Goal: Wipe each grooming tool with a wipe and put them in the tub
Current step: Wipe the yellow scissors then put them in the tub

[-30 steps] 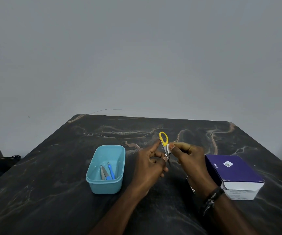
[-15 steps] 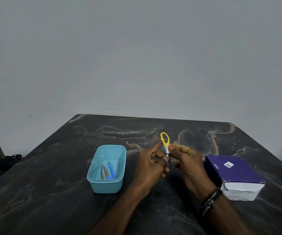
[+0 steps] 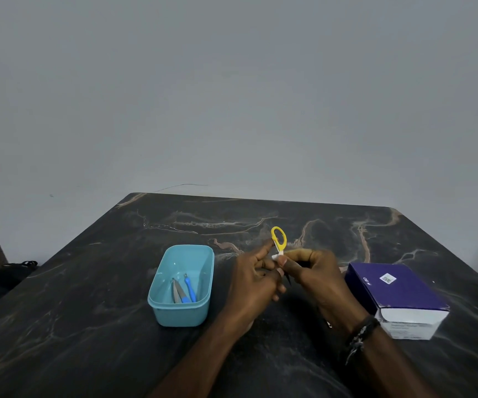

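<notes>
1. Head view: I have both hands raised just over the dark marble table [image 3: 88, 311], meeting near its middle, and I am partway through wiping a pair of small scissors [image 3: 279, 239].
2. My left hand [image 3: 256, 278] grips the scissors around their middle, thumb and fingers closed on them. The yellow loop handle points up and away from me, and a dark tip shows just below my fingers.
3. My right hand [image 3: 315, 277] is pinched shut on a small white wipe [image 3: 277, 256], pressed against the scissors just under the yellow handle. Most of the wipe is hidden between my fingertips.
4. The teal tub [image 3: 203, 259] sits just to the left of my left hand. Two tools already lie inside it: a grey metal one [image 3: 178, 292] and a slim blue-handled one [image 3: 189, 288], side by side toward the near end.
5. A purple box [image 3: 398, 288] lies to the right of my right wrist; I take it for the wipe supply, though its print is too small to read.
6. I judge the task well along, with the scissors the only tool outside the tub that I can see.
7. Next, I think, the wipe should run down to the tip, minding the point, and then my left hand carries the scissors over the rim and lets go.
</notes>
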The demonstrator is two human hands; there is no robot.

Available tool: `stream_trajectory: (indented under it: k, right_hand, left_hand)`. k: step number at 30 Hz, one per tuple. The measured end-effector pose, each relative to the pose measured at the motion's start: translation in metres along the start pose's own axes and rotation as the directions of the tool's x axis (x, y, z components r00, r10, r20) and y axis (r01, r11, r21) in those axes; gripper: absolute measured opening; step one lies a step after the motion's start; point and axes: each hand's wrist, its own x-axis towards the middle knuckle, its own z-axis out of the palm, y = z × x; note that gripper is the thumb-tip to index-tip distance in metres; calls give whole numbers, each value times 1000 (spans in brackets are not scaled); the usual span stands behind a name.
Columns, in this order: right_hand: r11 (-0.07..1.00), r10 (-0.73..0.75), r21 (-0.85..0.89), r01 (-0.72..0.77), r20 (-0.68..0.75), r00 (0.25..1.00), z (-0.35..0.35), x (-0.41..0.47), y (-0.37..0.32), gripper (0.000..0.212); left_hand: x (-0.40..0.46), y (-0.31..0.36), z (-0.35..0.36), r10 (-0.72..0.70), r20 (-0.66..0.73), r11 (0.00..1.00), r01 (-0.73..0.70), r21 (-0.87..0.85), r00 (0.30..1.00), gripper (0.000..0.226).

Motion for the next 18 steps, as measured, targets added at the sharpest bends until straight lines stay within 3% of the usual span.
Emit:
stream_trajectory:
  k: [5,13,18]
  right_hand:
    - [988,62,144,-54,-46,997,-5,3,1,13]
    - [990,110,89,-113,37,993,-11,4,-2,9]
    - [974,147,185,-134,-58,987,-10,7,1,13]
  left_hand:
    - [1,-2,0,-10,40,1000,9,12,999,55]
    - [0,-1,-2,9,15,1000,-9,28,1000,53]
    - [1,-2,-2,6,34,997,-8,75,999,58]
